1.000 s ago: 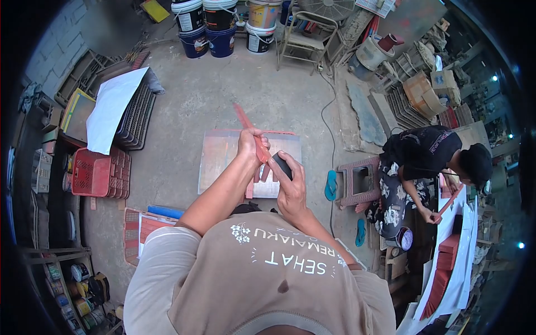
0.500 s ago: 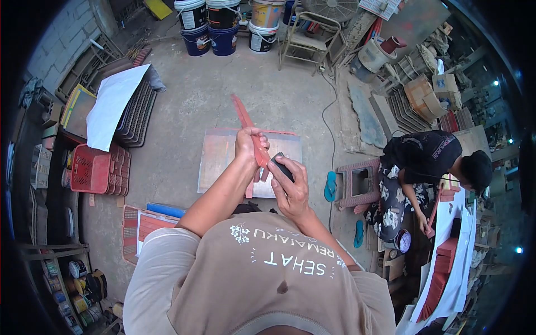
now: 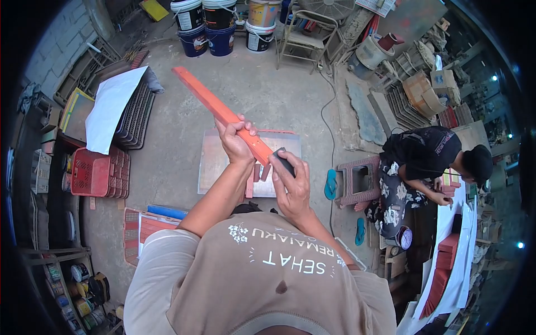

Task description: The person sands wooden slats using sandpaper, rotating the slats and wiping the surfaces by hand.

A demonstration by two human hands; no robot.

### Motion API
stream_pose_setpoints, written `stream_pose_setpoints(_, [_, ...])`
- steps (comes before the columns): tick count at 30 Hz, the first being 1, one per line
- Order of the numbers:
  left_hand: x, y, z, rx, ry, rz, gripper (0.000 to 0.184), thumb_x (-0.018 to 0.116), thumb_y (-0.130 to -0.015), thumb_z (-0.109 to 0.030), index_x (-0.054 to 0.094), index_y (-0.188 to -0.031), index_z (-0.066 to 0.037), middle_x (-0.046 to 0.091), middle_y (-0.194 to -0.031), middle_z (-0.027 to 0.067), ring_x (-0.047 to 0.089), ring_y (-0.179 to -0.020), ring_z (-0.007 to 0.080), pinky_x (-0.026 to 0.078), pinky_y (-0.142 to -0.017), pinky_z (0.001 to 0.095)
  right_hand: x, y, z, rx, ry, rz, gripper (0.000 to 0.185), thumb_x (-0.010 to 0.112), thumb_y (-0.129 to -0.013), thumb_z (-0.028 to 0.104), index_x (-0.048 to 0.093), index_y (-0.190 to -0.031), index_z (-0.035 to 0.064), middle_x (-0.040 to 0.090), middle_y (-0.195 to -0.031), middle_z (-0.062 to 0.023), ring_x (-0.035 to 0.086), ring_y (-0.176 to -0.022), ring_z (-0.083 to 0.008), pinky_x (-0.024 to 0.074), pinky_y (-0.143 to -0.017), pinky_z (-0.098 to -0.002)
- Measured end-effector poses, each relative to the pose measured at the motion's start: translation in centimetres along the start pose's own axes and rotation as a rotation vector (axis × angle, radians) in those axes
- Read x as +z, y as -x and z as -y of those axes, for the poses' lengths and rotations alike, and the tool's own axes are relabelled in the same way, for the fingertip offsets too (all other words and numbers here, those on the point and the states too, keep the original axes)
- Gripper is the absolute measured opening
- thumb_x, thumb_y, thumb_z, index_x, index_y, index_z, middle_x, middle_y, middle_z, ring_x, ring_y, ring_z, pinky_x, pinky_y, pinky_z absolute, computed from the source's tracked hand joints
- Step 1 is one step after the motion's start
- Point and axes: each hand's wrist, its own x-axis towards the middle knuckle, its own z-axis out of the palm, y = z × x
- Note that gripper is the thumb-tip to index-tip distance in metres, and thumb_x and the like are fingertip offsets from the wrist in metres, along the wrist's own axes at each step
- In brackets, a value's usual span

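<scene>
My left hand (image 3: 237,142) is closed around a long orange-red painted strip (image 3: 207,101), which slants from upper left down to my right hand. Small marks show along its broad face. In my right hand (image 3: 294,187) is a dark block (image 3: 284,162), gripped between thumb and fingers. The block is at the strip's near end; whether it touches cannot be made out. Below both hands lies a pale flat board (image 3: 213,167), with a few red-brown strips (image 3: 249,187) on it.
On the right a co-worker (image 3: 424,159) bends over white sheets bearing red pieces (image 3: 446,251). Beside them are a stool (image 3: 354,192) and teal sandals (image 3: 331,184). A red crate (image 3: 92,173) stands left, paint buckets (image 3: 220,42) at the back. A cable (image 3: 325,117) crosses the floor.
The strip's far end has swung left and its broad face has turned into view, my left hand turning with it. My right hand barely moved. The co-worker's hand has moved up to the sheets.
</scene>
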Motion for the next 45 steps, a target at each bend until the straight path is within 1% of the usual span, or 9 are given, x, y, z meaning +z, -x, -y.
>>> stream_pose_setpoints(12, [0.6, 0.1, -1.3, 0.107, -0.016, 0.062, 0.073, 0.042, -0.07, -0.004, 0.025, -0.138, -0.021, 0.044, -0.094, 0.0083, 0.048, -0.066, 0.0143, 0.046, -0.052, 0.0263, -0.2, 0.0, -0.6, 0.162, -0.06, -0.026, 0.036, 0.057, -0.084, 0.004, 0.063, -0.12, 0.0049, 0.054, -0.12, -0.017, 0.051, -0.107, -0.0314, 0.0402, -0.093, -0.04])
stream_pose_setpoints(17, [1.7, 0.5, -1.5, 0.114, 0.005, 0.064, 0.07, 0.043, -0.07, -0.002, 0.028, -0.136, -0.018, 0.044, -0.093, 0.0088, 0.047, -0.066, 0.0147, 0.045, -0.054, 0.027, 0.5, 0.0, 0.9, 0.063, -0.074, -0.055, 0.036, 0.056, -0.086, 0.004, 0.063, -0.121, 0.0046, 0.053, -0.122, -0.018, 0.051, -0.107, -0.0326, 0.0406, -0.094, -0.0399])
stream_pose_setpoints(20, [1.2, -0.3, -1.0, -0.035, 0.105, -0.024, 0.063, 0.044, -0.07, -0.001, 0.033, -0.13, -0.016, 0.044, -0.092, 0.0089, 0.047, -0.066, 0.0152, 0.044, -0.054, 0.0274, 0.6, 0.0, 1.3, -0.076, -0.004, -0.096, 0.037, 0.057, -0.084, 0.004, 0.062, -0.121, 0.0038, 0.053, -0.122, -0.0189, 0.051, -0.107, -0.0328, 0.0409, -0.093, -0.0403])
stream_pose_setpoints(29, [-1.4, -1.7, 1.5, -0.307, 0.179, -0.233, 0.026, 0.048, -0.072, -0.001, 0.035, -0.094, -0.006, 0.046, -0.08, 0.0103, 0.048, -0.061, 0.0175, 0.043, -0.051, 0.0287, 1.0, 0.0, 0.8, -0.034, 0.041, -0.138, 0.041, 0.059, -0.08, 0.0, 0.063, -0.121, 0.0035, 0.051, -0.124, -0.0192, 0.049, -0.109, -0.0336, 0.04, -0.094, -0.0414])
stream_pose_setpoints(32, [-0.4, -1.2, 1.1, -0.287, 0.11, -0.274, 0.008, 0.047, -0.075, -0.015, 0.044, -0.076, -0.007, 0.045, -0.065, 0.0046, 0.045, -0.056, 0.0156, 0.04, -0.056, 0.0289, 0.9, 0.0, 0.7, -0.021, 0.048, -0.142, 0.042, 0.06, -0.079, 0.0, 0.062, -0.122, 0.004, 0.051, -0.124, -0.0193, 0.049, -0.108, -0.0337, 0.0404, -0.094, -0.0412])
stream_pose_setpoints(35, [-0.8, -1.4, 1.2, -0.334, 0.083, -0.248, 0.009, 0.048, -0.075, -0.015, 0.046, -0.077, -0.006, 0.046, -0.064, 0.0053, 0.045, -0.056, 0.016, 0.042, -0.055, 0.0291, 1.0, -0.1, 1.5, -0.1, 0.059, -0.13, 0.041, 0.059, -0.082, 0.002, 0.062, -0.122, 0.0037, 0.052, -0.124, -0.0187, 0.05, -0.107, -0.0324, 0.0403, -0.094, -0.0404])
stream_pose_setpoints(38, [-0.8, -1.3, -0.2, -0.444, 0.073, -0.17, 0.015, 0.048, -0.073, -0.004, 0.043, -0.087, -0.001, 0.049, -0.074, 0.01, 0.05, -0.061, 0.0181, 0.044, -0.051, 0.0288, 0.5, -0.3, 0.1, 0.108, -0.067, -0.078, 0.037, 0.056, -0.086, 0.005, 0.062, -0.122, 0.0033, 0.054, -0.123, -0.0178, 0.051, -0.108, -0.0312, 0.0402, -0.095, -0.0394])
stream_pose_setpoints(42, [-0.9, -0.9, -1.1, -0.613, -0.146, -0.061, 0.016, 0.05, -0.074, -0.011, 0.05, -0.085, 0.0, 0.053, -0.073, 0.0105, 0.052, -0.061, 0.0188, 0.046, -0.053, 0.0295, 0.1, 0.0, -0.3, 0.162, -0.341, -0.041, 0.033, 0.054, -0.091, 0.011, 0.062, -0.121, 0.0005, 0.057, -0.122, -0.0177, 0.053, -0.112, -0.0305, 0.0409, -0.096, -0.0381])
stream_pose_setpoints(45, [-1.7, -1.2, -0.9, -0.702, -0.269, 0.05, 0.022, 0.05, -0.078, -0.019, 0.053, -0.087, 0.0, 0.055, -0.07, 0.0109, 0.054, -0.059, 0.0193, 0.049, -0.056, 0.0306, 0.3, -0.5, 0.5, 0.023, -0.315, 0.094, 0.033, 0.053, -0.091, 0.01, 0.062, -0.121, 0.0001, 0.057, -0.124, -0.0179, 0.052, -0.117, -0.0304, 0.0397, -0.099, -0.0386])
